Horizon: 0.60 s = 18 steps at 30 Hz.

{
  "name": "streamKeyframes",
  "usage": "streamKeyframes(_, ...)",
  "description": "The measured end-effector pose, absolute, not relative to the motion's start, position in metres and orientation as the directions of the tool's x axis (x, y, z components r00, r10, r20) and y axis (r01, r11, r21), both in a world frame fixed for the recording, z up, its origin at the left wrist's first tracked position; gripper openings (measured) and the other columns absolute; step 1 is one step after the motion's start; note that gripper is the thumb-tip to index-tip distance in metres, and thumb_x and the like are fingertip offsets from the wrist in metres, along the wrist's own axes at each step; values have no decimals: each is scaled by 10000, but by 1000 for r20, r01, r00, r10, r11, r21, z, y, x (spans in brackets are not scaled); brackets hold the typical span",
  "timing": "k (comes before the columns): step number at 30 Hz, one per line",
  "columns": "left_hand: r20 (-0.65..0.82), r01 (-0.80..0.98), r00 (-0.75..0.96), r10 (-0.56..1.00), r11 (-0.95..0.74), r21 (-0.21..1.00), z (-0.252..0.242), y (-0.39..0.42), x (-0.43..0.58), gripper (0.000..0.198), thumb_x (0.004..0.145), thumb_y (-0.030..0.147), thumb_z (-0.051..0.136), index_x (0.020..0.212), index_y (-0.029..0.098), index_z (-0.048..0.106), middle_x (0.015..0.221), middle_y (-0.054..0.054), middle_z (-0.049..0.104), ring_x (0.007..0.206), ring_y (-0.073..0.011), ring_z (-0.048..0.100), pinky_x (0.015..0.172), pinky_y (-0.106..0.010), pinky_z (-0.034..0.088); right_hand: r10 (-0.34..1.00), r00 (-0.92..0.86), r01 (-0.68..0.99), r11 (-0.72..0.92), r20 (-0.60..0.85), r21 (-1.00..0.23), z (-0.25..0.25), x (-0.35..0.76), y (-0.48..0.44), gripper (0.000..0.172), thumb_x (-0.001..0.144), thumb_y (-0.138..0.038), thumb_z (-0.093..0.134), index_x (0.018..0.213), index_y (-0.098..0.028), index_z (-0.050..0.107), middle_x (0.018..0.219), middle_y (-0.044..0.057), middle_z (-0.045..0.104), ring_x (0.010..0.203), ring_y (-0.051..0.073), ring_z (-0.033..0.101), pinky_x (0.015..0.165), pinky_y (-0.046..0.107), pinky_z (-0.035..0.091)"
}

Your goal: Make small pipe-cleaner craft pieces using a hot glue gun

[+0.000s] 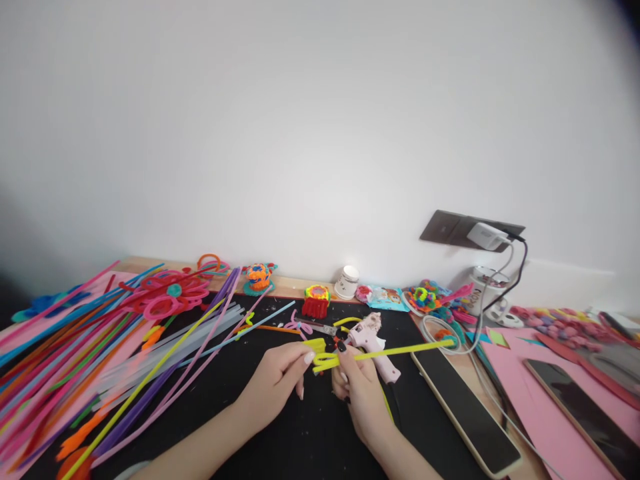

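A yellow pipe cleaner [410, 350] bent into several parallel folds is held between both hands above a black mat [313, 440]. My left hand [280, 377] pinches the folded end between thumb and fingers. My right hand [357, 387] grips the folds closer to their other end, and a long straight length sticks out past it to the right. Just behind my right hand lies a pale pink glue gun [370, 337], partly hidden by the hand. A pair of scissors [323, 329] and a small lilac bow-shaped piece [299, 325] rest behind the folds.
Many coloured pipe cleaners [130, 347] and clear sticks spread across the left. Small pipe-cleaner figures [259, 277] and a paper cup [347, 283] line the wall. Two phones [467, 407] lie to the right, near a charger cable [480, 320] and pink sheets [520, 380].
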<state>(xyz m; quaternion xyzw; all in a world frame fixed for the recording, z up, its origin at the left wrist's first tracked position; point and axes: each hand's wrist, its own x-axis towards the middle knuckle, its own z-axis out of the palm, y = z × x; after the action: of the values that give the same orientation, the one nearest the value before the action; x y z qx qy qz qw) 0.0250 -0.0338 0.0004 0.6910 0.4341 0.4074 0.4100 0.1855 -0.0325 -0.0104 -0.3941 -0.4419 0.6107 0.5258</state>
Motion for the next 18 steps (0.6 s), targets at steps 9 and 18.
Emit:
streamKeyframes(9,450,389,444,775,-619,682,-4,-30,14,180,911,175,421,827,192,580,818,-28,614,734,-151,579,663,-225,424,964,-240,-381,-202,-114,-902,-6,182,-36,502,751,-521,654,526,-210,331,412,-120,250,362,27,141,383,209,98)
streamKeyframes(18,538,443,532,654,-756,482,-5,-27,12,240,953,177,350,841,172,563,794,-47,609,711,-143,575,630,-221,417,962,-244,-400,-216,-124,-891,-5,182,-36,516,730,-525,678,528,-209,324,409,-120,255,357,24,147,380,203,97)
